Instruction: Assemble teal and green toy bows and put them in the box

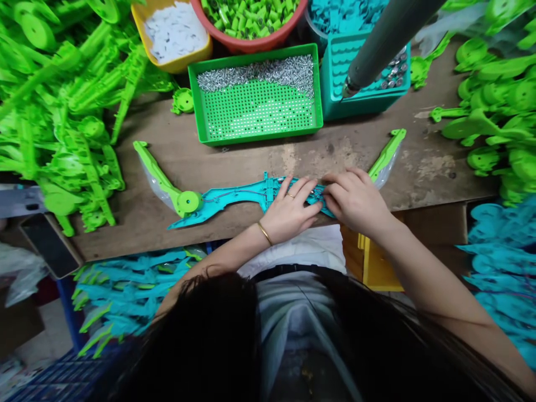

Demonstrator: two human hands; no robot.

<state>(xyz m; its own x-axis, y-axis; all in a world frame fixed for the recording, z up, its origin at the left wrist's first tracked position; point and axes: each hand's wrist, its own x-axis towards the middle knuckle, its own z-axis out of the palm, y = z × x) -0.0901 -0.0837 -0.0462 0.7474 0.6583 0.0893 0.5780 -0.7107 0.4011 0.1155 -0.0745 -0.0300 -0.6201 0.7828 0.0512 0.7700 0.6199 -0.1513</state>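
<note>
A long toy bow lies across the wooden bench (251, 162): a teal middle body (234, 196) with green limbs at the left (157, 173) and the right (387, 151). My left hand (291, 209) lies flat on the teal body near its centre, fingers stretched out and pressing down. My right hand (355, 201) is right beside it, fingers curled and pinched on the teal body's right part. What the fingertips grip is too small to make out.
Behind the bow stand a green perforated tray of metal screws (255, 95), a teal bin (364, 78), a yellow tub of white pieces (173, 33) and a red bowl of green pieces (251, 22). Green parts are heaped left (62, 111) and right (498, 100); teal parts lie below.
</note>
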